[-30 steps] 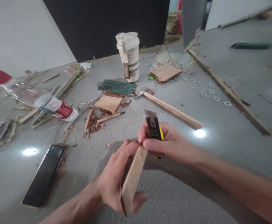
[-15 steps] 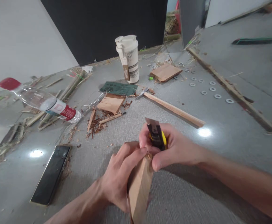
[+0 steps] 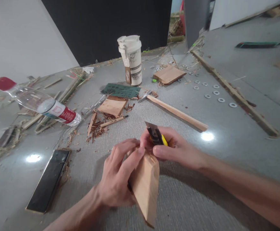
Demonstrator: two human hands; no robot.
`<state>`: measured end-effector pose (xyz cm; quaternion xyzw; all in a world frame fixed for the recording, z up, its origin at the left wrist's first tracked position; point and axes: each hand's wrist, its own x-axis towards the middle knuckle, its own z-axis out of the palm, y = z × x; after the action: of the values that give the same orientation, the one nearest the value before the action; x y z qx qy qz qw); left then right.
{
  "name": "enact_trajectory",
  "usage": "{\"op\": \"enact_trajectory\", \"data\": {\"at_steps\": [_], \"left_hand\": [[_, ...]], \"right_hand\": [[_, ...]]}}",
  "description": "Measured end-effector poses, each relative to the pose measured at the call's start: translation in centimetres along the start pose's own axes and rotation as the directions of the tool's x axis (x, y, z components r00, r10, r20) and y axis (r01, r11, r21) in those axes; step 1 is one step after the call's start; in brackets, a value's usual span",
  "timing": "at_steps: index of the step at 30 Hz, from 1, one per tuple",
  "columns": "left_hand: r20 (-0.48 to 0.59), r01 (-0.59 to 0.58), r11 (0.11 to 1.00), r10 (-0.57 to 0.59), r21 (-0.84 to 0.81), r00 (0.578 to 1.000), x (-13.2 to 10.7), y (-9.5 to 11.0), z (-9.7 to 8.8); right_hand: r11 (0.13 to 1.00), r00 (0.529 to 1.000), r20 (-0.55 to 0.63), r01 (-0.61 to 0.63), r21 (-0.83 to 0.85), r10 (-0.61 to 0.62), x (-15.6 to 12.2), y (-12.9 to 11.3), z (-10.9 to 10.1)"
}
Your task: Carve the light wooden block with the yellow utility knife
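Note:
My left hand point(image 3: 119, 175) is closed around a pale wood block point(image 3: 144, 186), which is tilted with its far end up by my fingertips. That end looks freshly cut, with a rough notch. In my right hand point(image 3: 172, 146) is a utility knife point(image 3: 157, 134) with a black and yellow body, its blade bare and pointing up and away from me. My right fingers sit right at the block's far end, close to the left fingertips. The blade is apart from the wood. The underside of the block is hidden.
Beyond my hands lie a hammer point(image 3: 175, 112), a wood piece point(image 3: 113, 106) among brown shavings, a thin carving tool point(image 3: 114, 121) and green sandpaper point(image 3: 120, 90). A cup point(image 3: 133, 61) stands behind. A bottle point(image 3: 38, 102) and phone point(image 3: 48, 181) are left; several washers point(image 3: 216, 92) lie right.
The wood block has turned in my left hand, showing more of its broad face. My right hand and the knife have shifted slightly left, with the blade lifted off the wood as before.

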<state>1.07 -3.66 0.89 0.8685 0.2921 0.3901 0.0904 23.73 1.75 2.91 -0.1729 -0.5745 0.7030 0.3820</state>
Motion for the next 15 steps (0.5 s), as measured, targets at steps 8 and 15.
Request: {"op": "enact_trajectory", "data": {"at_steps": [8,15], "left_hand": [[-0.028,0.113,0.976,-0.110,0.185,0.994,0.42,0.09,0.01],[0.034,0.210,0.976,-0.212,0.055,0.977,0.41,-0.83,-0.05]], "right_hand": [[0.994,0.998,-0.053,0.010,-0.113,-0.016,-0.05,0.36,-0.32],[0.994,0.986,-0.123,-0.110,0.008,0.110,-0.40,0.16,0.08]]}}
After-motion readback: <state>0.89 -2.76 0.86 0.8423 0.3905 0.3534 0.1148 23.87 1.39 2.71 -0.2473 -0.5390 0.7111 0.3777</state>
